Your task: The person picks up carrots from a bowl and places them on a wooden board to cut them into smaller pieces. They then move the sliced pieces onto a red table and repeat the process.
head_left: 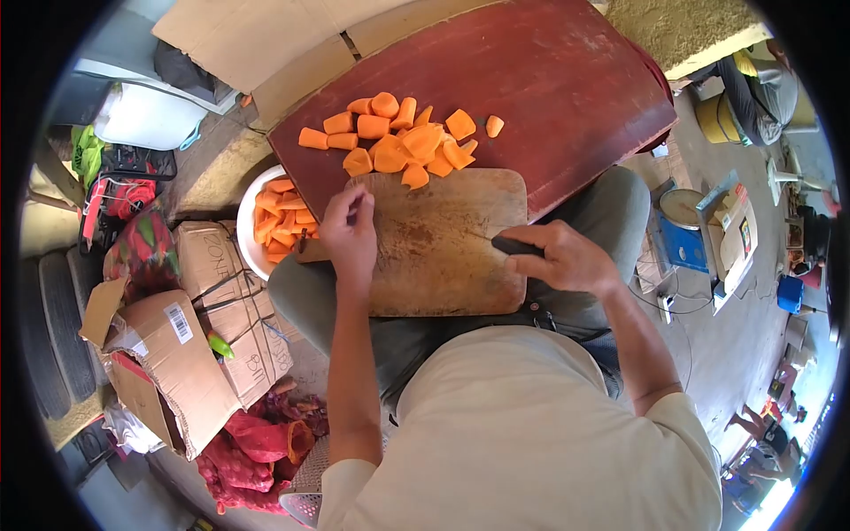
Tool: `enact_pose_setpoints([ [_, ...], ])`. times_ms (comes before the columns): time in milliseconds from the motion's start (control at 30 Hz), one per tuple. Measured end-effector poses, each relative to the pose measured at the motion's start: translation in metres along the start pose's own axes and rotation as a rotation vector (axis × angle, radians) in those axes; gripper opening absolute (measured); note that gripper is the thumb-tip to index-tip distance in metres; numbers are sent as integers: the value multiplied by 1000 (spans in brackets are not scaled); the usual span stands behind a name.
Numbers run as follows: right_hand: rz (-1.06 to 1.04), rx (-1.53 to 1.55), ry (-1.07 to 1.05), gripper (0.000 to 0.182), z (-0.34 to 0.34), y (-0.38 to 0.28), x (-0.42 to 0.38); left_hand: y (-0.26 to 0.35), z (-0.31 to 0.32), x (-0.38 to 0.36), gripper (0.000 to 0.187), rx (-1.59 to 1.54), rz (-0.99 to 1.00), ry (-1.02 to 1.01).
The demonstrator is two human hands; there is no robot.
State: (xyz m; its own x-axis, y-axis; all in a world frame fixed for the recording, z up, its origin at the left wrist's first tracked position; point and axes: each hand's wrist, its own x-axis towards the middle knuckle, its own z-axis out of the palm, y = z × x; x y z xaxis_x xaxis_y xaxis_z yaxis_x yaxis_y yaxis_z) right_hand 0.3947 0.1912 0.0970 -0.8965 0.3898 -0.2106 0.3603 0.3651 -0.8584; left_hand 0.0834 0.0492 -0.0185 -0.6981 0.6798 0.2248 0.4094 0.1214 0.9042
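Note:
A worn wooden cutting board [443, 234] lies across my lap, its far edge against the red table. My right hand [567, 257] is closed around the dark handle of a knife [513, 247]; its thin blade is hard to make out over the board. Over the board's left edge, my left hand [348, 232] has its fingers curled together, and what they hold, if anything, is hidden. Just beyond the board sits a pile of orange carrot chunks [390, 142]. To the left, a white bowl [249, 232] contains cut carrot pieces [282, 217].
The red table [549, 80] stretches ahead of me. Cardboard boxes [177, 354] and red mesh sacks [248, 451] crowd my left side. On the floor to the right are a round lidded container [680, 208] and an open carton [737, 226]. People appear farther right.

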Motion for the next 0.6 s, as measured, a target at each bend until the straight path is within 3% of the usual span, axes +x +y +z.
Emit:
enact_pose_setpoints([
  [100,109,-18,7,45,-12,2,13,-3,-4,-24,16,-82,53,13],
  [200,370,102,-36,44,-26,-14,37,4,-4,-22,17,-6,121,17],
  [267,158,-18,62,44,-26,0,53,-2,-2,-20,19,38,126,7],
  [433,23,113,201,36,-21,12,63,3,0,-21,22,258,261,-32],
  [600,295,314,447,30,-28,21,28,4,1,-21,22,311,307,-28],
])
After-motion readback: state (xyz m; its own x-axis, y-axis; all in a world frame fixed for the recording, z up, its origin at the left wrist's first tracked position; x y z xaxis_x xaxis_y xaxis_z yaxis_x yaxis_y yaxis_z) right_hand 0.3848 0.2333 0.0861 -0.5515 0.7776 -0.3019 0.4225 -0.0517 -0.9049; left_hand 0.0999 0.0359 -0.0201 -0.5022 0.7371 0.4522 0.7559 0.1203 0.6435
